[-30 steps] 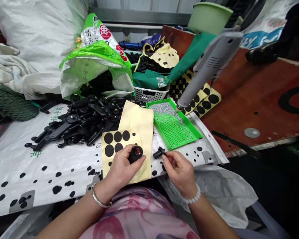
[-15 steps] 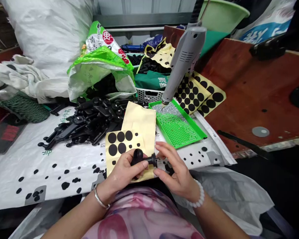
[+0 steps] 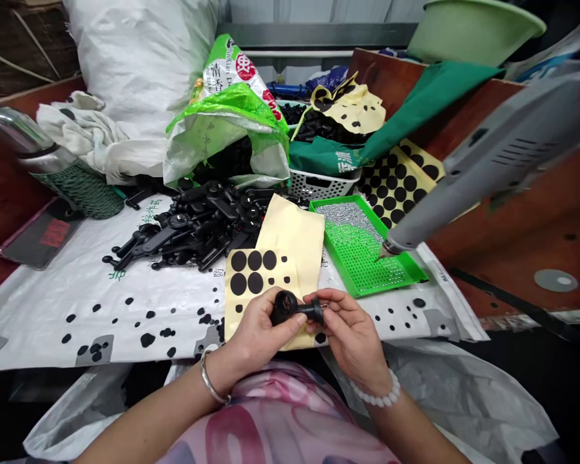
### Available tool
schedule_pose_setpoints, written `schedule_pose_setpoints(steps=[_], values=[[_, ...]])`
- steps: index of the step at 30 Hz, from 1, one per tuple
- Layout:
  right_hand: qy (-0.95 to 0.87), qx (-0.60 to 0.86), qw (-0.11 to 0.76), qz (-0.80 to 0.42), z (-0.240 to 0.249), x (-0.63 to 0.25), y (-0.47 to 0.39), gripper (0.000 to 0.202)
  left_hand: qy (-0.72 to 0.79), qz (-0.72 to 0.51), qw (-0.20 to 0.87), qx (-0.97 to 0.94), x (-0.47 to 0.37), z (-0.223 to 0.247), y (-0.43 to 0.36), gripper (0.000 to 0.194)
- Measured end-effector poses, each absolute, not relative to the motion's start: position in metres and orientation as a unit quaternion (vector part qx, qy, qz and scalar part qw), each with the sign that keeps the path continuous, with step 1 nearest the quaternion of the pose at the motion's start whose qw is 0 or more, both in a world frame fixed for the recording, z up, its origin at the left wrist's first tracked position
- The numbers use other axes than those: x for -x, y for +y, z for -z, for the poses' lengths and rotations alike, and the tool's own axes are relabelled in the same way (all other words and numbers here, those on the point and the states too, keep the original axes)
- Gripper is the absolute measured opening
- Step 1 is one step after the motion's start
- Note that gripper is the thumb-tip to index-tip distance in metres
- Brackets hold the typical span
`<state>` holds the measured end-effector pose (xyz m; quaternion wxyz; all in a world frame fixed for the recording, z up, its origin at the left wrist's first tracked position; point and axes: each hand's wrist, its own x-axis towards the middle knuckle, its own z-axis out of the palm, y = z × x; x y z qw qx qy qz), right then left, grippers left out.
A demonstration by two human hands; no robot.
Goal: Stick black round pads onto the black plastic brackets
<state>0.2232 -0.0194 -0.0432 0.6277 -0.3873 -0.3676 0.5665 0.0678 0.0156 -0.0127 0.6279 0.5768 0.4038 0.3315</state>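
A black plastic part (image 3: 299, 312) with a ring-shaped head and a flared end lies across both hands, above the cream sticker sheet. My left hand (image 3: 265, 328) is closed round its ring end, thumb along the stem. At the flared end, my right hand (image 3: 350, 332) has its fingers and thumb pinched together, touching the part. A thin shiny metal piece (image 3: 325, 305), like a screw, shows between those fingers. A grey electric screwdriver (image 3: 483, 161) hangs slanted at the right, untouched, its tip over the green tray (image 3: 403, 281) of small silver screws (image 3: 352, 216).
A heap of black plastic arms (image 3: 207, 222) lies left of the cream sticker sheet (image 3: 232, 322). Behind it stand an open green-and-white bag (image 3: 183, 151) and a white basket (image 3: 319, 185). A steel flask (image 3: 77, 174) and a phone (image 3: 43, 235) are at the left. Black dots litter the white cover (image 3: 125, 328).
My right hand's fingers have closed in on the flared end of the part. The screwdriver has swung right and tilted over. My view has shifted left.
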Motion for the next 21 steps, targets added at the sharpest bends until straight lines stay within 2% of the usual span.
schedule_pose_setpoints(steps=[3,9,16,21], values=[[-0.336,0.417,0.647,-0.543,0.045,-0.222,-0.017,0.007,0.435,-0.319,0.59,-0.601,-0.067,0.017,0.019,0.024],[-0.376,0.473,0.679,-0.417,0.035,-0.228,-0.019,0.005,0.489,-0.309,0.478,-0.661,-0.06,0.015,0.02,0.032],[-0.564,0.463,0.639,-0.244,0.021,-0.212,-0.021,0.019,0.447,-0.272,0.503,-0.688,-0.057,0.004,0.015,0.052],[-0.648,0.456,0.595,-0.133,0.028,-0.21,-0.013,0.024,0.416,-0.285,0.547,-0.668,-0.055,0.005,0.012,0.058]])
